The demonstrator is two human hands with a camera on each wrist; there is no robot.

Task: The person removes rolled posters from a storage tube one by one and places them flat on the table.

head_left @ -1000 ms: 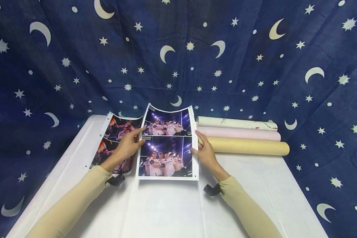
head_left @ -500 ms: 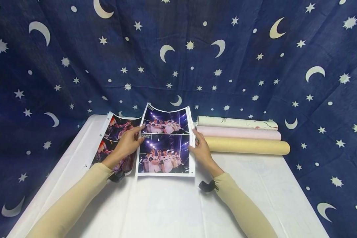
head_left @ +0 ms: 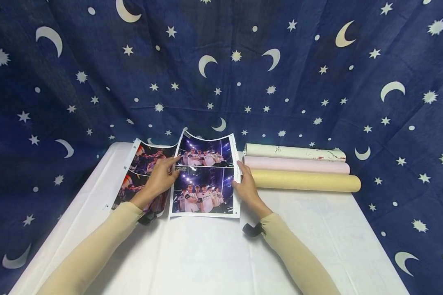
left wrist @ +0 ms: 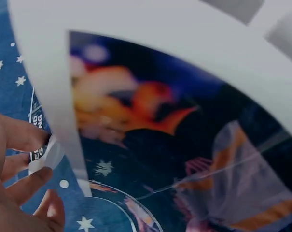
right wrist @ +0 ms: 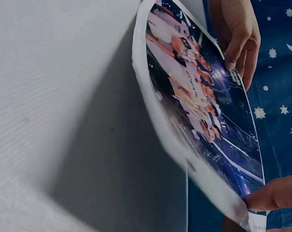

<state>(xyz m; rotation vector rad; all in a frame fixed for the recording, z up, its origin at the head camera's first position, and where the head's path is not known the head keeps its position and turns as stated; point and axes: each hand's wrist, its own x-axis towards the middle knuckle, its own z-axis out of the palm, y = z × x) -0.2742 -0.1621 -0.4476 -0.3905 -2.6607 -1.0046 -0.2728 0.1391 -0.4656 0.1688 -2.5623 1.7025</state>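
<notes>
Pinching its sides, my left hand (head_left: 158, 179) and right hand (head_left: 248, 189) could crease the printed sheet (head_left: 204, 184) between them by pushing inward.

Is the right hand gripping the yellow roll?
No, the right hand pinches the right edge of the group-photo sheet, while the yellow roll lies beside the pink roll.

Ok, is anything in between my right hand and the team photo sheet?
Nothing visible: your right hand pinches the team photo sheet directly at its right edge. The yellow roll extends off to the hand's right, not between them.
</notes>
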